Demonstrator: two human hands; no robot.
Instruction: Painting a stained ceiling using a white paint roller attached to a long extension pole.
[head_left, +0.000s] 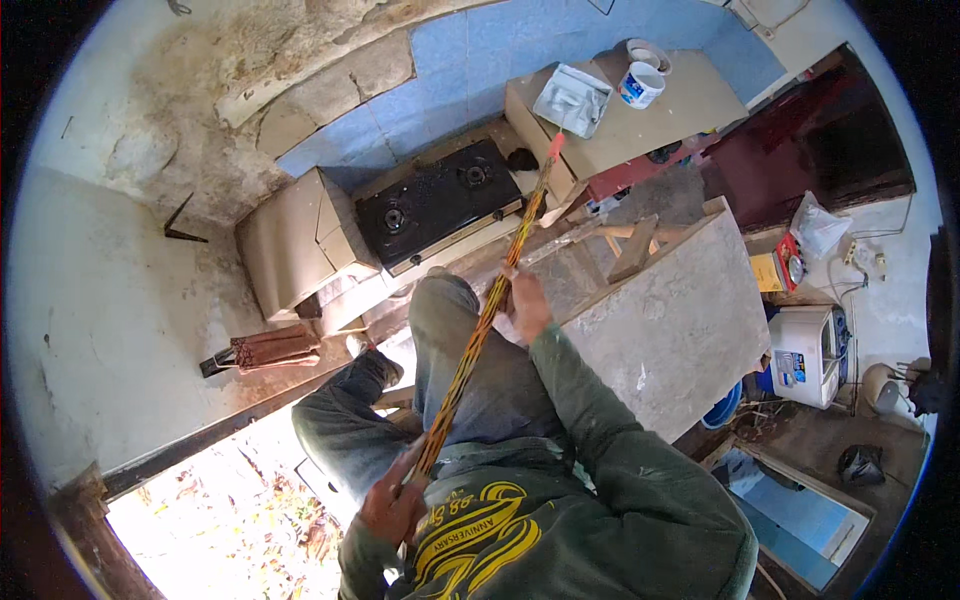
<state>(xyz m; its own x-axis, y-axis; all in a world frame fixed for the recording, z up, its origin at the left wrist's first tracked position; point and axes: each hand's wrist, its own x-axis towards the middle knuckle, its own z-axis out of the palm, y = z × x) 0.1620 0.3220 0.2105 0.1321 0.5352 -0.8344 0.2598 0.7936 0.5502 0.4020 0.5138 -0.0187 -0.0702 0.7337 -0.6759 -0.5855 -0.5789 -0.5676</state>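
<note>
Both my hands grip a long pole (468,372) with a yellow, orange and black pattern, slanting away from me to the upper right. My left hand (395,505) is closed round its near end, by my waist. Farther up, my right hand (527,303) wraps round the middle of the shaft, above my raised knee. A pinkish-red piece (557,145) at the far end meets the near edge of a paint tray (590,82) smeared with white. What the tip carries inside the tray is too indistinct to tell.
White buckets (642,85) stand beside the tray on the beige counter (680,115). A black two-burner stove (437,200) sits left of it. A grey slab table (665,325) lies to my right, a brown cloth (275,348) hangs at left, and a bright opening (235,500) is at lower left.
</note>
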